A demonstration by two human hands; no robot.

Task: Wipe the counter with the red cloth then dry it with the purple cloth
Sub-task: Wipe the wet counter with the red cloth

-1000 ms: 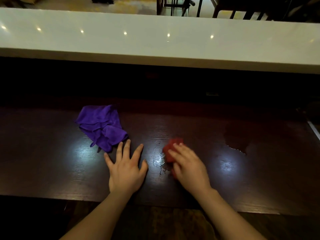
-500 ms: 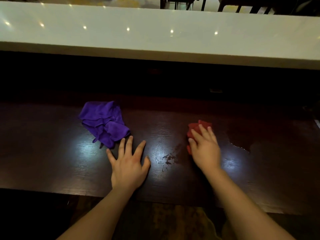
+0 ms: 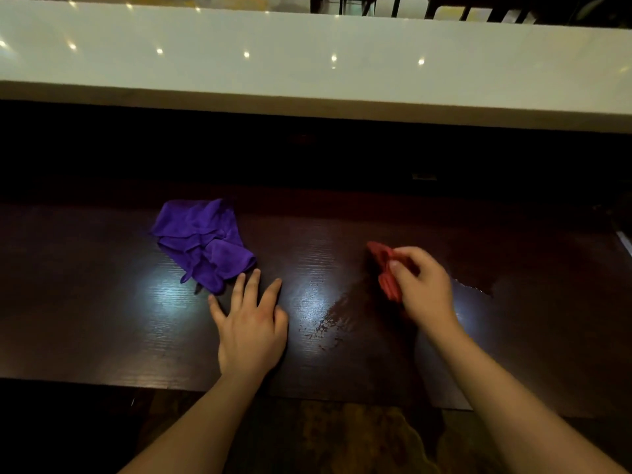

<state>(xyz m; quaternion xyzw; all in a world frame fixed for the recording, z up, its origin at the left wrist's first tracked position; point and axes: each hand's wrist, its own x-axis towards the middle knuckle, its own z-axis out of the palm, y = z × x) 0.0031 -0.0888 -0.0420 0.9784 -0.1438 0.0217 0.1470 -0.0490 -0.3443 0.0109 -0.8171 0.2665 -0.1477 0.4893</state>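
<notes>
The dark wooden counter [image 3: 102,319] runs across the view. My right hand [image 3: 424,285] is shut on the bunched red cloth [image 3: 384,268] and holds it against the counter at the right of centre. My left hand [image 3: 251,323] lies flat on the wood with its fingers spread, its fingertips just short of the crumpled purple cloth [image 3: 203,242], which lies loose at the left of centre. A wet smear [image 3: 328,323] shines on the wood between my hands.
A puddle edge [image 3: 475,285] glints to the right of my right hand. A raised white ledge [image 3: 307,63] runs along the back, above a dark gap. Chair legs [image 3: 345,5] stand beyond it. The counter's near edge is just below my wrists.
My right hand has moved the red cloth from beside my left hand away to the right and farther back, and now pinches it bunched. My left hand has stayed flat in place.
</notes>
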